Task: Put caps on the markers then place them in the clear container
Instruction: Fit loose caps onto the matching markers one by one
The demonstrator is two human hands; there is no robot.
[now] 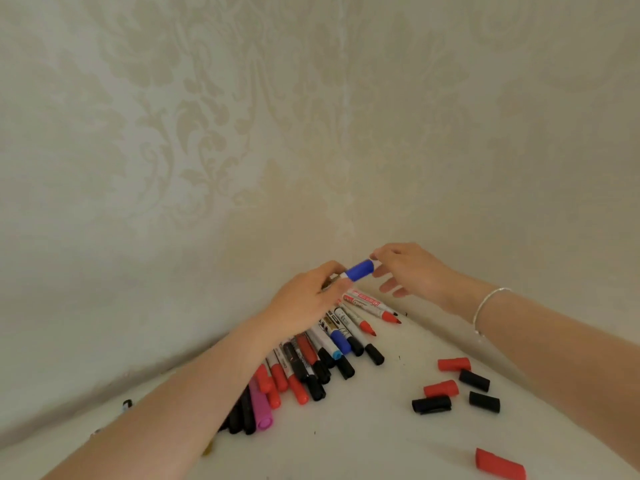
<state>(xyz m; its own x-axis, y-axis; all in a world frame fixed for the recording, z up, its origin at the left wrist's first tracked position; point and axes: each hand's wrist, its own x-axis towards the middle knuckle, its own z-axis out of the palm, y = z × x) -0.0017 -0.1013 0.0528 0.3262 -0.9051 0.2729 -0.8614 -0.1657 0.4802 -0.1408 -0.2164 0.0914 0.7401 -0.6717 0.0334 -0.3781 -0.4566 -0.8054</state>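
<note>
At the centre of the frame the left hand (304, 299) grips a marker (341, 276) by its barrel, fingers curled round it. The right hand (408, 271) pinches the blue cap (360, 270) on the marker's end between thumb and forefinger, its other fingers spread loose. Below them a heap of markers (311, 362) lies on the white counter (363, 438). Loose red and black caps (453, 386) lie scattered at lower right.

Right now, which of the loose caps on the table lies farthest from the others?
The red cap at the bottom right edge. It lies alone, well apart from the five caps, two red and three black, clustered above it.
</note>
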